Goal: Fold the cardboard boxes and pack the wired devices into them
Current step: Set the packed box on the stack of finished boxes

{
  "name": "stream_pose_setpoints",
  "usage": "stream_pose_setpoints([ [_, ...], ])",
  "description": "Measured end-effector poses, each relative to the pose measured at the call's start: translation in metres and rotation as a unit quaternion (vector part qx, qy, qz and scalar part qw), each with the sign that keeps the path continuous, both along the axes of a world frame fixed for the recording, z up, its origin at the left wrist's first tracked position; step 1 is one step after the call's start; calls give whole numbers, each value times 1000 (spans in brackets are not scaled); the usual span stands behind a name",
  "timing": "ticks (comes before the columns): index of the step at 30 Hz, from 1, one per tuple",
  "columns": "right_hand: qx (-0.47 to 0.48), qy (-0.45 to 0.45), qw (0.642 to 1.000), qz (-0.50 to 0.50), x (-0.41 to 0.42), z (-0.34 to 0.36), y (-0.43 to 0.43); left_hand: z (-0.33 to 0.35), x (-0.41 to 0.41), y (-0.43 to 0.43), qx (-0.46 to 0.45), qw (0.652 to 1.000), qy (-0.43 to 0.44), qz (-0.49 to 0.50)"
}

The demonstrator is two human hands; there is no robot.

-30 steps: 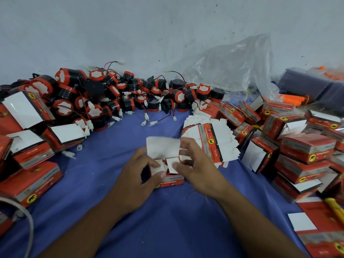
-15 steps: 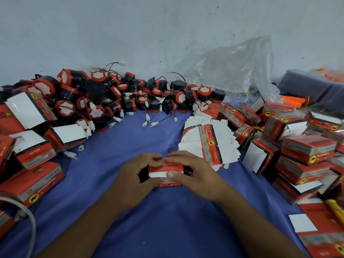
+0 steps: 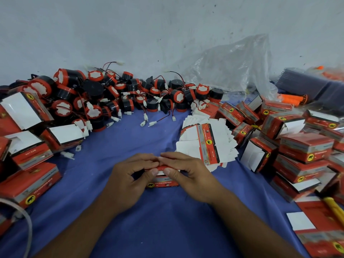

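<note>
A small red cardboard box (image 3: pixel 163 181) sits on the blue cloth in the middle, mostly covered by my hands. My left hand (image 3: pixel 130 175) grips its left side with the thumb on the lid. My right hand (image 3: pixel 188 174) holds the right side, thumb beside the other thumb, fingers curled over the top. A pile of black-and-red round wired devices (image 3: pixel 115 97) with white connectors lies along the wall. A fanned stack of flat unfolded boxes (image 3: pixel 206 144) lies just right of my hands.
Folded red boxes (image 3: pixel 305 148) are heaped on the right, some with white flaps open. More open boxes (image 3: pixel 28 149) stand on the left. A clear plastic bag (image 3: pixel 229 71) leans on the wall at the back right. The blue cloth (image 3: pixel 163 220) lies in front of me.
The white top flap that stood up a second ago has been folded down. Both hands now press the lid of the box closed, fingers meeting over its top.
</note>
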State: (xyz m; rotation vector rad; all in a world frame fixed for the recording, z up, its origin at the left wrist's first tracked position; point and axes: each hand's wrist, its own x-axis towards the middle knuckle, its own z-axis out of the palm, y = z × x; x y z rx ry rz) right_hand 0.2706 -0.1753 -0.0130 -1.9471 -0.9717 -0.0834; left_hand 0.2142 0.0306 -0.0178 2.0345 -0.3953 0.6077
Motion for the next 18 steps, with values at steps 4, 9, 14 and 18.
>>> stream_pose_setpoints([
  [4, -31, -6, 1000, 0, 1, 1, 2, -2, 1, 1, 20, 999, -32, 8],
  [9, -100, -25, 995, 12, 2, -1, -2, -1, 1, 9, 115, 991, -61, -19],
  [14, -147, -56, 987, 16, 4, -2, -4, -6, -1, 17, 186, 978, -79, -43],
  [18, -125, -25, 992, 15, 5, -2, -6, -12, -1, 17, 208, 975, -75, -37],
])
